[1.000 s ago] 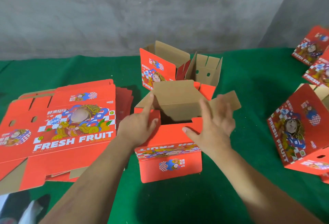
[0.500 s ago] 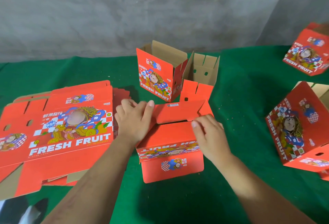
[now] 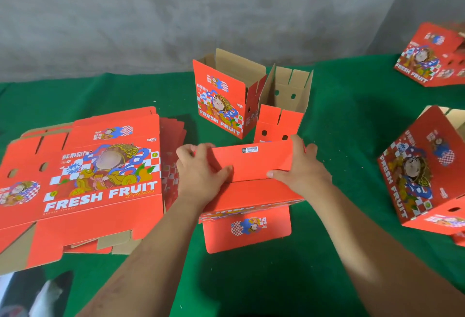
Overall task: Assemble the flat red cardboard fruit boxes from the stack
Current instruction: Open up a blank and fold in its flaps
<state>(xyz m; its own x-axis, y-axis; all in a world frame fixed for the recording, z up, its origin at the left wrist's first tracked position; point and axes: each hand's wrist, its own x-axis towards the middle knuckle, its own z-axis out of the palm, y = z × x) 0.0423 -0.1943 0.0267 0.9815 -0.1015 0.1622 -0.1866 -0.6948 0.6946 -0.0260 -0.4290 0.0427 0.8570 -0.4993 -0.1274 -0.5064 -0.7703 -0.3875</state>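
A red fruit box (image 3: 251, 190) lies on the green cloth in front of me, its red bottom flaps folded over the opening. My left hand (image 3: 198, 173) grips the left end of the far flap, thumb pressed on top. My right hand (image 3: 299, 168) holds the right end the same way. A loose printed flap (image 3: 247, 232) sticks out toward me below the box. The stack of flat red boxes (image 3: 83, 180) printed "FRESH FRUIT" lies to the left.
An assembled open box (image 3: 226, 100) stands just behind the one I hold, its slotted flaps upright. Two more assembled boxes lie on their sides at the right, the nearer (image 3: 425, 178) at mid-right and the other (image 3: 432, 57) at the far corner. A grey wall backs the green cloth (image 3: 339, 127).
The brown inner flaps were open a second ago. Since then the red flaps were folded down over them, and both hands moved outward to the ends of the far flap.
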